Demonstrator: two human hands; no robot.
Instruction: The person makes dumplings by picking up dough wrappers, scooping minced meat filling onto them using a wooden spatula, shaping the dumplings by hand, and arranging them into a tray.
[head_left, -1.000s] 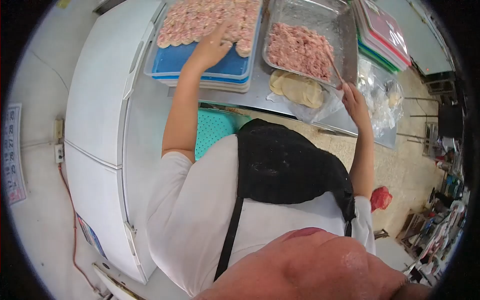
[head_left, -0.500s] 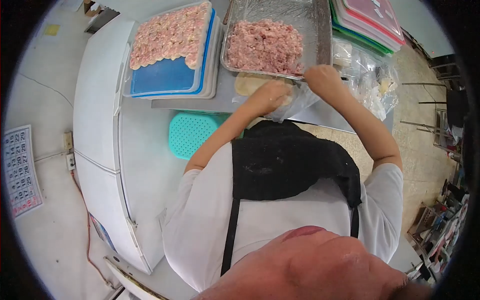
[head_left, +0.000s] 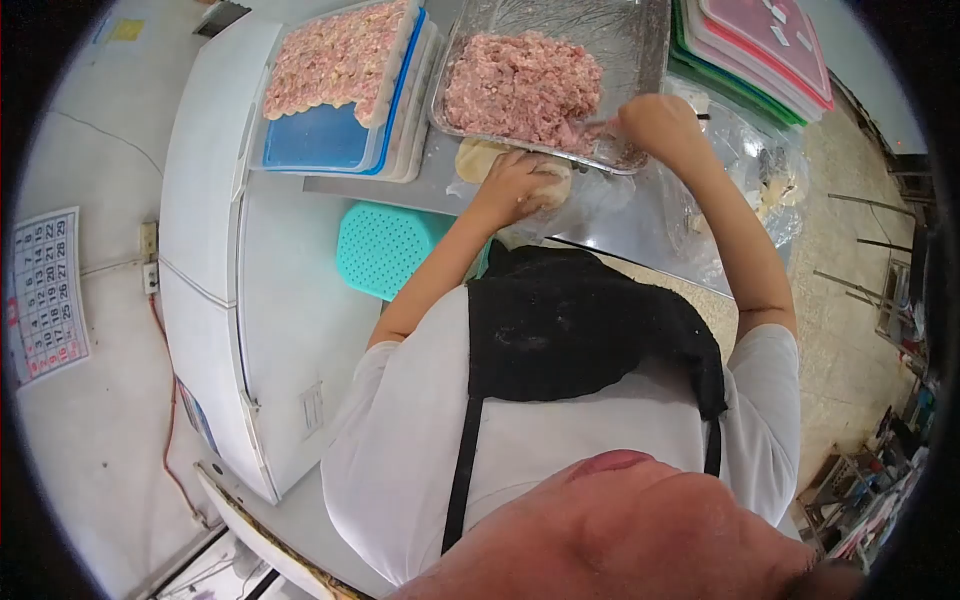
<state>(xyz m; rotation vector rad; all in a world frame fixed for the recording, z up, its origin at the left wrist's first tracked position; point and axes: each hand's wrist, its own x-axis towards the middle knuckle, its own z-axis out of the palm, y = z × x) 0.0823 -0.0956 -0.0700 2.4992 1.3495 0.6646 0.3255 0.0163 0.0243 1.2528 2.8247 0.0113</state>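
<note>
My left hand (head_left: 512, 190) is closed around a pale round dumpling wrapper (head_left: 554, 186), just in front of the metal tray (head_left: 640, 60). Partly under that hand, more round wrappers (head_left: 477, 160) lie on the steel table over clear plastic. In my right hand (head_left: 660, 128), fingers are wrapped round a thin spatula, mostly hidden by the grip. Its blade dips into the near right edge of the minced meat (head_left: 520, 85) in the tray, and a dark handle end (head_left: 704, 117) sticks out behind the fist.
Stacked plastic containers (head_left: 400, 130) at left hold rows of filled dumplings (head_left: 335, 55) on a blue base. A turquoise perforated basket (head_left: 380, 250) sits below the table edge. Coloured lids (head_left: 770, 60) and a clear plastic bag (head_left: 740, 190) are at right. A white refrigerator (head_left: 200, 220) stands left.
My right hand has moved up from the tray's near rim, bringing the spatula into the meat. My left hand has shifted slightly left, and its wrapper shows more. The camera view has tilted slightly.
</note>
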